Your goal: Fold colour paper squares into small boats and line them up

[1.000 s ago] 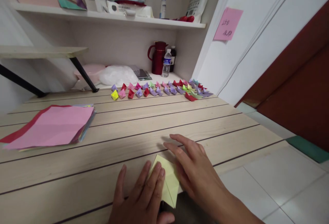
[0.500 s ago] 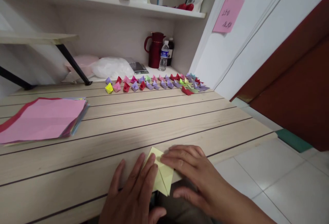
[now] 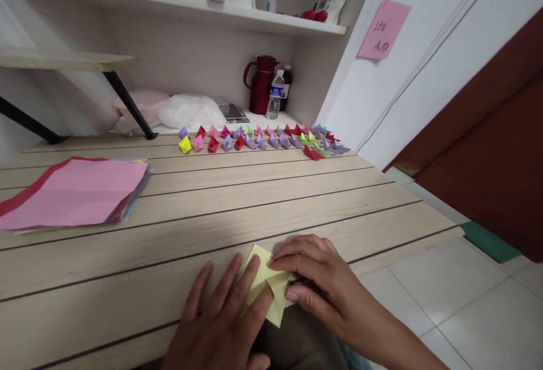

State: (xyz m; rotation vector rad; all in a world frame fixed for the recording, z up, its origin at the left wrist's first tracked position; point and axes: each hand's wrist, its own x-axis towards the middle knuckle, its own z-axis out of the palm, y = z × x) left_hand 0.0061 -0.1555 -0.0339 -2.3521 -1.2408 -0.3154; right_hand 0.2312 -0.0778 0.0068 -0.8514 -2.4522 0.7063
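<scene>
A folded piece of pale yellow paper (image 3: 259,259) lies at the table's front edge, one corner reaching past it. My left hand (image 3: 224,313) is spread over its left side, fingers apart, with the index fingertip at a raised flap near the middle. From the right, my right hand (image 3: 318,279) has its thumb and fingers closed on the paper's right edge, where the flap stands a little up. The fingers partly hide the folds on both sides.
Rows of small folded paper boats (image 3: 250,142) in several colours stand along the table's back. A stack of coloured paper (image 3: 85,192) lies at the left. Behind are a red jug (image 3: 262,84), a water bottle (image 3: 275,95) and a white plastic bag (image 3: 190,111).
My right thumb has moved up to the paper's right edge and closed on it. A flap has lifted, and my left index finger has shifted right to it. The view has moved slightly.
</scene>
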